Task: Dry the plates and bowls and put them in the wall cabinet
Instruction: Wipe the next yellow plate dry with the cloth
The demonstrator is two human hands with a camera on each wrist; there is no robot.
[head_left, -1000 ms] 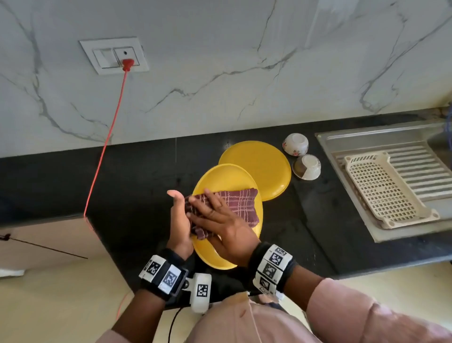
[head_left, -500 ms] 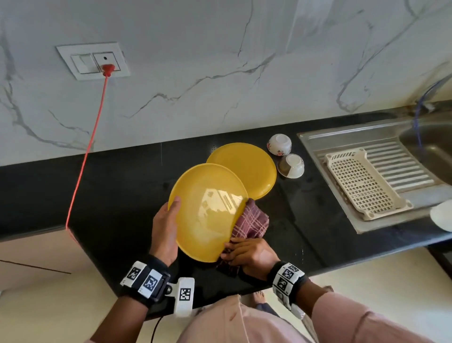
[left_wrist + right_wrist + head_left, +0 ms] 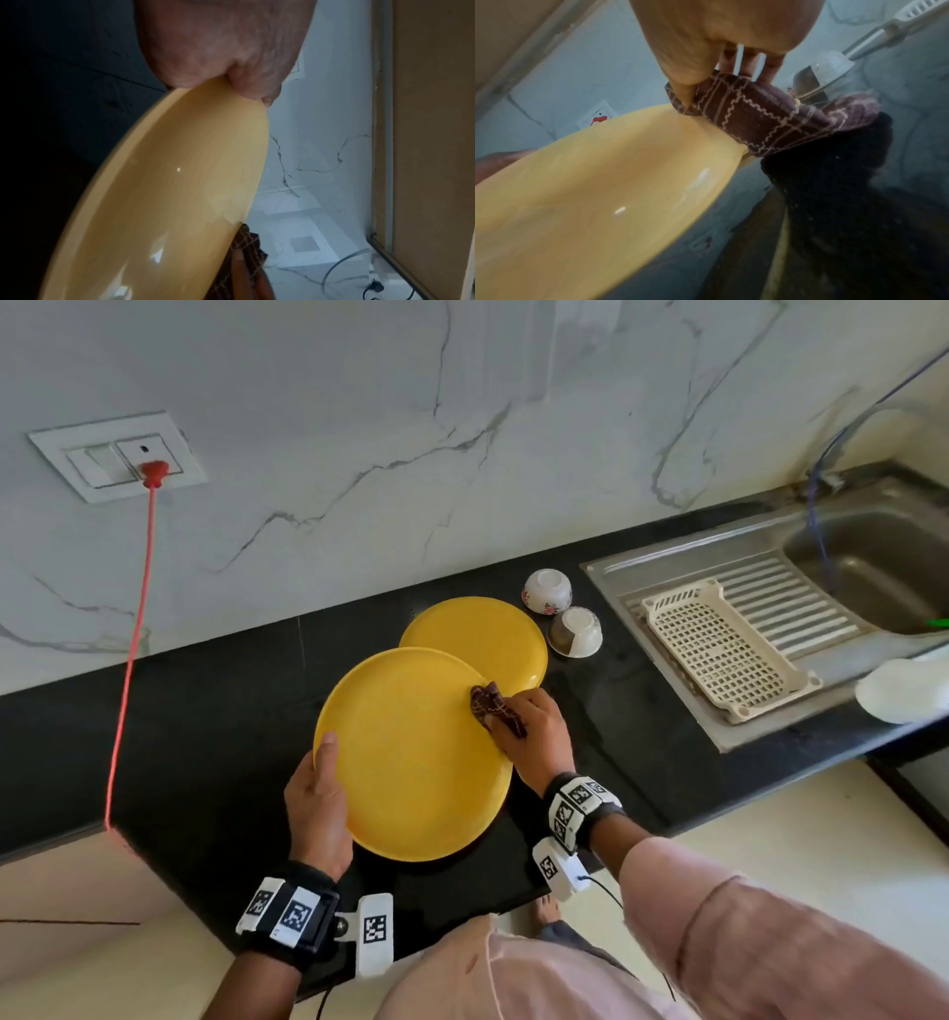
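Note:
I hold a yellow plate (image 3: 411, 752) above the black counter (image 3: 205, 701), its face towards me. My left hand (image 3: 318, 793) grips its left rim, thumb on the face (image 3: 257, 89). My right hand (image 3: 534, 737) pinches a maroon checked cloth (image 3: 495, 706) over the plate's right rim, most of the cloth behind the plate (image 3: 770, 119). A second yellow plate (image 3: 482, 634) lies flat on the counter behind. Two small white bowls stand upside down beside it, one flowered (image 3: 547, 591), one plain (image 3: 575, 631).
A steel sink (image 3: 873, 567) with a drainboard and a cream plastic rack (image 3: 719, 644) lies to the right. A white object (image 3: 904, 690) sits at the counter's right front edge. A red cord (image 3: 138, 629) runs from a wall socket (image 3: 118, 454) down past the counter's left end.
The plate has been turned over in my hands and now faces me. My right hand with the cloth went from the plate's front, round its lower edge, to its right rim.

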